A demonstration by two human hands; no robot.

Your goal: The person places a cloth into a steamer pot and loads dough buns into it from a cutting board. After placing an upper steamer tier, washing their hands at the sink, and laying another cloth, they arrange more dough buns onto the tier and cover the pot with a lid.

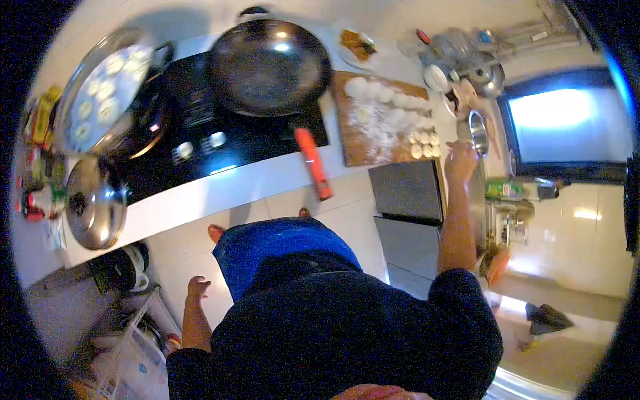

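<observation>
My right hand [461, 160] is at the right end of the counter, fingers closed on the rim of a small metal bowl [479, 133]. Just left of it, a floured wooden board [359, 155] bears rows of round white dough pieces [380, 92] and small cut pieces [424, 145]. My left hand [199, 287] hangs over the floor with its fingers apart and nothing in it. A dark wok [270, 67] with a red-orange handle [312, 163] sits on the black cooktop [233, 148]. At the far left stands a pot [123, 143] with pale round pieces in whitish liquid.
A metal lid [97, 203] lies at the counter's left end, near bottles and packets [41, 160]. A plate of brown food [358, 48] stands behind the board. Dishes [460, 60] crowd the back right. A white wire rack [137, 347] stands at the lower left.
</observation>
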